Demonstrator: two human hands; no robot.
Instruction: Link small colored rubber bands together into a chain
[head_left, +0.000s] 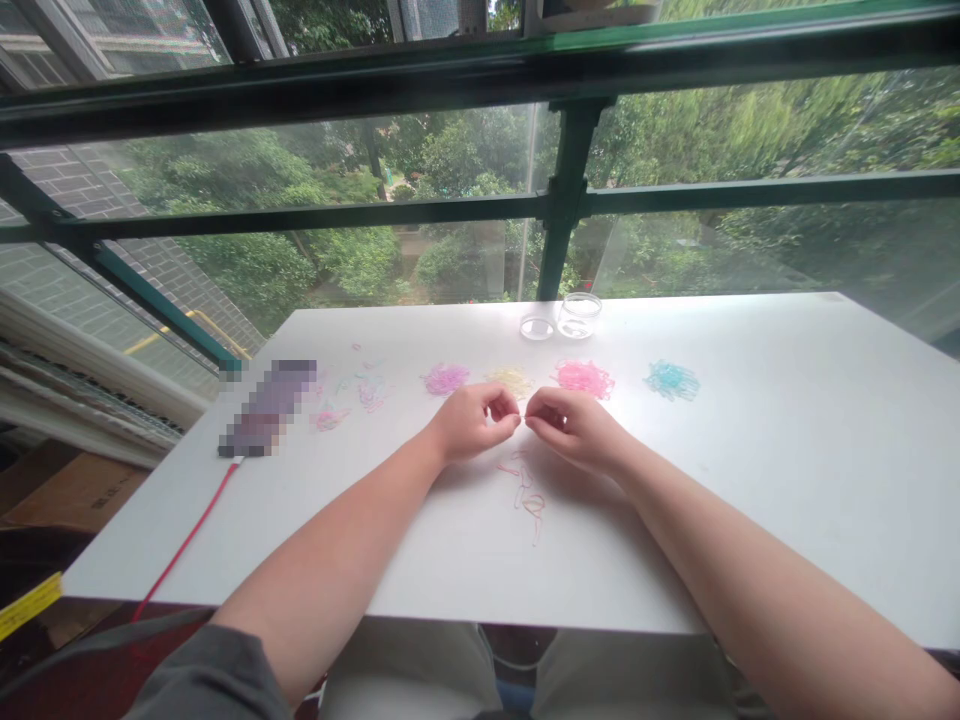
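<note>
Both hands meet over the middle of the white table [787,430], fingertips pinched and almost touching. My left hand [480,420] and my right hand [570,425] hold between them a tiny pale rubber band [523,419], mostly hidden by the fingers. Below them lie several loose pink and reddish rubber bands [533,505]. Just behind the hands are piles of small bands: a purple pile [447,378], a pale yellow pile [510,380] partly covered by my left hand, a pink pile [585,379] and a teal pile [673,379].
A clear round jar [579,316] and a clear lid [537,328] stand at the back edge. Mixed bands [330,418] are scattered at left, beside a pixelated phone-like object [270,408] with a red cable [187,540]. Green railing [562,210] and glass rise behind the table.
</note>
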